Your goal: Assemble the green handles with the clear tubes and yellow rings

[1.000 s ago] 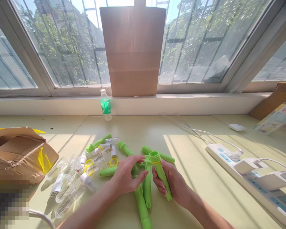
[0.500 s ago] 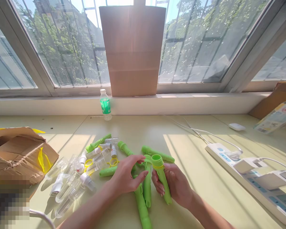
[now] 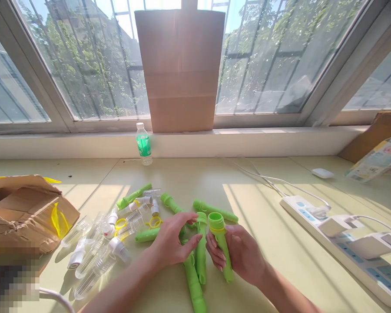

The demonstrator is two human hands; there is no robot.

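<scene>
My right hand (image 3: 239, 254) is wrapped round a green plastic tube (image 3: 220, 241) with a threaded open mouth, held upright and tilted slightly, mouth toward me. My left hand (image 3: 173, 241) rests with fingers loosely curved on a pile of green tubes (image 3: 195, 269) lying on the table; I cannot make out anything held in it. More green tubes (image 3: 215, 210) lie just beyond both hands. To the left lie several clear tubes with white caps (image 3: 94, 256) and yellow rings (image 3: 121, 224).
A torn cardboard box (image 3: 22, 213) sits at the left edge. A small water bottle (image 3: 144, 144) stands by the window ledge. A white power strip with plugs and cables (image 3: 342, 243) runs along the right. A cardboard sheet (image 3: 181, 69) leans on the window.
My right hand has turned the green tube more upright and drawn it slightly toward me. My left hand has stayed on the pile.
</scene>
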